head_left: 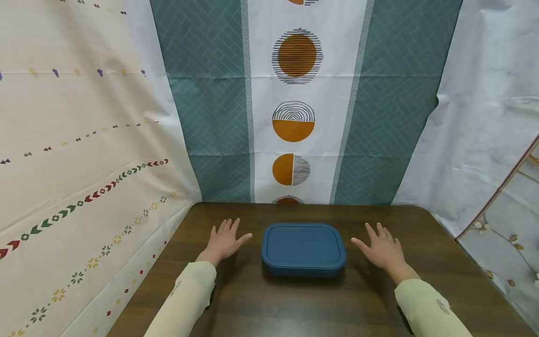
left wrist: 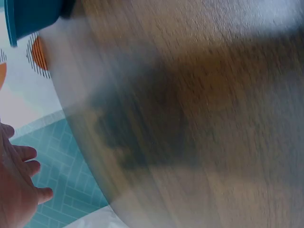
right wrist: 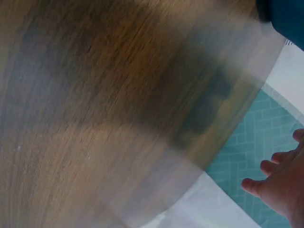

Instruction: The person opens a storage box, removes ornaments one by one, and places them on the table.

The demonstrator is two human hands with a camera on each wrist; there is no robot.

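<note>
A blue rectangular lidded box [head_left: 303, 248] with rounded corners sits on the brown wooden table, its lid on top. To its left my left hand [head_left: 224, 242] hovers over the table, fingers spread, holding nothing. On the other side of the box is my right hand [head_left: 382, 250], also spread and apart from it. In the left wrist view, part of the blue box [left wrist: 33, 19] shows at the upper left and my left hand [left wrist: 18, 180] at the lower left edge. The right wrist view catches a corner of the box [right wrist: 289, 19] and my right hand [right wrist: 280, 183].
The wooden table [head_left: 269, 309] has rounded far corners. Behind it hangs a teal and white cloth [head_left: 219, 117] with orange circles. A cream patterned cloth [head_left: 84, 140] hangs at the left, and a white sheet [head_left: 471, 117] with a printed branch design at the right.
</note>
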